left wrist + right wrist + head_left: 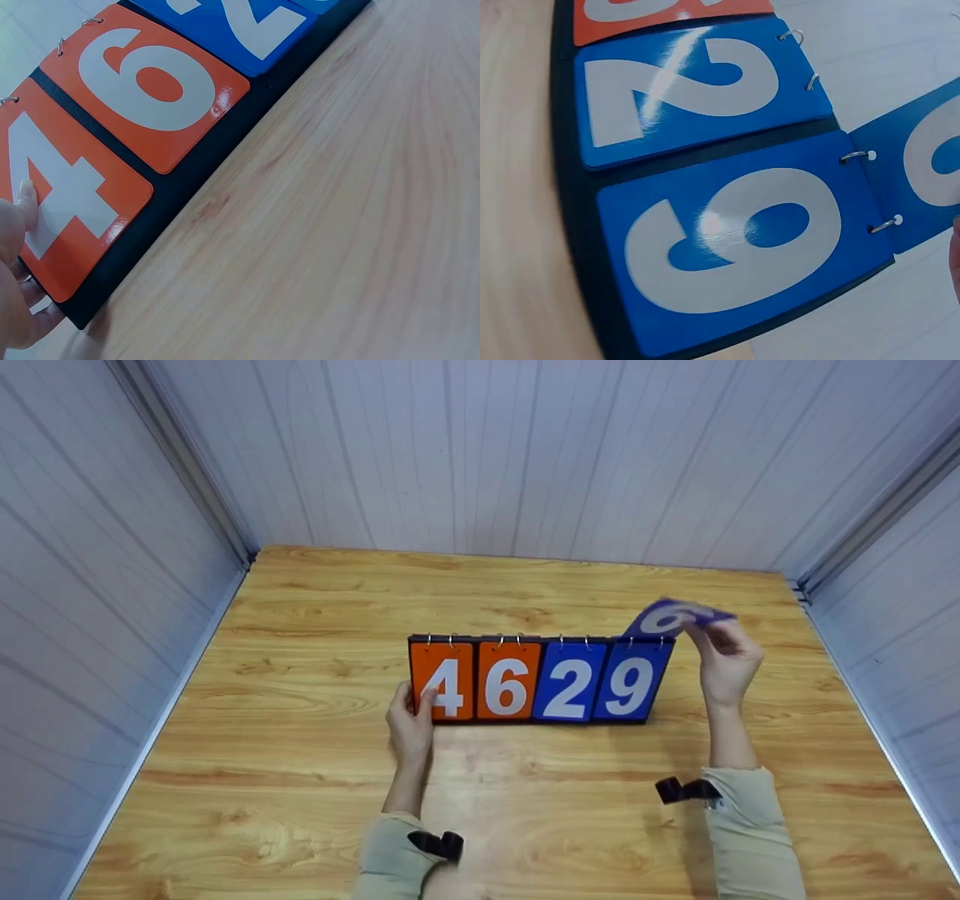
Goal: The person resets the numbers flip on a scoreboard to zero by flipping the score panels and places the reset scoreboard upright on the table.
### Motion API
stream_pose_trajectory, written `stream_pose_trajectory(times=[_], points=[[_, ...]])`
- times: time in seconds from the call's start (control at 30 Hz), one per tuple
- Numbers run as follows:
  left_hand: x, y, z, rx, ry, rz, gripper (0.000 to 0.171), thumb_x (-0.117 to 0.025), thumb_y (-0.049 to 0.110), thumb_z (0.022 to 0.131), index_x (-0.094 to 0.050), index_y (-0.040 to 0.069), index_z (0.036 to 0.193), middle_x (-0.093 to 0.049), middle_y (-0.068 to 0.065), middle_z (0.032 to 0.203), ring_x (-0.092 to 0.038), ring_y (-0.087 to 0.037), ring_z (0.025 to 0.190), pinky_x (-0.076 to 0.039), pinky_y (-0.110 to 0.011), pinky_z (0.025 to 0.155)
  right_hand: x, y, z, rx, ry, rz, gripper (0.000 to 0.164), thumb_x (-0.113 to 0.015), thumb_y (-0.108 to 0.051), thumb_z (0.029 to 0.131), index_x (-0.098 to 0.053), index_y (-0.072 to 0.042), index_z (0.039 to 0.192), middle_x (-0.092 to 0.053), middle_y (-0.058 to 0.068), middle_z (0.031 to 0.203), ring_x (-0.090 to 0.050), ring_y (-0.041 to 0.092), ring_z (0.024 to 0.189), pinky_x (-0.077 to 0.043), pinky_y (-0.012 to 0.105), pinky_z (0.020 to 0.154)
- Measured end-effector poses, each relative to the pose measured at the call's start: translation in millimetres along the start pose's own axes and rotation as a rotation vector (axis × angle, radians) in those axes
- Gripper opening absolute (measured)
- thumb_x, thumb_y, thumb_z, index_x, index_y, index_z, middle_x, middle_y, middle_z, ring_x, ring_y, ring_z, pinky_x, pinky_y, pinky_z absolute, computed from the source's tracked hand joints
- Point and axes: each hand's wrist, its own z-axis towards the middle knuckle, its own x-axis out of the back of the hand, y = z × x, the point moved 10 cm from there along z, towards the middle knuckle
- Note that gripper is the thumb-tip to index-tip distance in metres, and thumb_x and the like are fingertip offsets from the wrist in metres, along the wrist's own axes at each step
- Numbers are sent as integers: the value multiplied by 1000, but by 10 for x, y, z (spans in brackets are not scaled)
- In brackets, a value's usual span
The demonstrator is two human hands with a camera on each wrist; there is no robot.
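A flip scoreboard [476, 679] with a black backing shows orange cards reading 4 and 6 and blue cards reading 2 and 9. My left hand [411, 726] grips its left end, thumb across the orange 4 card [75, 172] and the other fingers behind the board. Beyond the top right corner, my right hand [731, 664] pinches a raised blue card [651, 621] by its far edge. That card is turned up and back on its rings [885, 223], above the blue 9 card [735, 240]. Only a sliver of the right hand's fingers shows in the right wrist view.
The board's lower edge is close over a wood-grain table [300, 660]. Pale panelled walls [487, 457] stand behind the table and along both sides. Each sleeve carries a black strapped device [448, 846] near the wrist.
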Motion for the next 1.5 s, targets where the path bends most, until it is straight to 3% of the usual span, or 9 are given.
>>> stream_pose_trajectory(times=[0.13,0.33,0.57,0.83,1.0,1.13,1.2,1.33,1.5], points=[[13,-3,1,-10,5,11,17,-62,13,83,-57,-2,89,-59,-11,78,-53,-18,68,-44,-24,57,-102,68,127,-20,-13,-142,11,-64,21,66,-59,20,75,-63,15,71,-58,12,61,-45,19,58],[16,-36,-11,23,1,18,16,-62,12,83,-57,-1,90,-58,-9,78,-52,-17,67,-44,-24,57,-118,346,221,-136,-47,-463,17,-72,2,71,-64,13,80,-63,15,74,-54,8,62,-42,18,59],[11,-57,-11,23,4,-1,15,-62,10,83,-57,-2,90,-59,-10,79,-53,-17,68,-45,-24,58,-84,677,224,-229,-103,-652,21,-71,-11,74,-67,5,86,-63,17,79,-51,5,63,-40,17,60],[17,-67,-23,24,11,17,11,-62,8,82,-56,0,86,-53,-7,73,-48,-16,65,-40,-23,55,-28,835,155,-327,-127,-669,25,-69,-11,77,-65,3,97,-63,17,83,-52,5,65,-42,16,61],[13,-43,-21,4,11,28,12,-62,7,82,-57,-1,88,-56,-9,74,-49,-16,65,-41,-25,55,39,846,21,-386,-124,-591,27,-65,-12,81,-63,4,102,-63,19,92,-55,3,70,-43,14,62],[7,-25,-21,-1,8,33,13,-62,7,82,-57,-3,89,-58,-11,76,-50,-16,65,-41,-25,55,62,693,-119,-392,-83,-483,24,-62,-4,82,-61,9,101,-60,25,96,-57,7,72,-44,14,63],[18,72,-37,4,2,22,13,-61,6,83,-56,-5,89,-58,-13,77,-51,-19,65,-42,-28,56,75,571,-193,-380,-44,-454,23,-61,-2,82,-61,12,100,-60,25,96,-57,9,73,-44,15,63],[9,61,-29,19,-9,1,14,-61,8,83,-56,-4,89,-58,-13,78,-52,-19,67,-44,-27,58,120,389,-374,-349,41,-441,22,-60,0,82,-59,14,98,-59,26,93,-56,9,74,-44,18,63],[-7,-35,-1,16,-1,0,15,-62,12,83,-56,-1,88,-57,-9,77,-52,-17,67,-44,-24,57,116,313,-641,-335,67,-496,24,-59,1,82,-56,15,102,-56,26,98,-54,20,82,-43,21,67]])
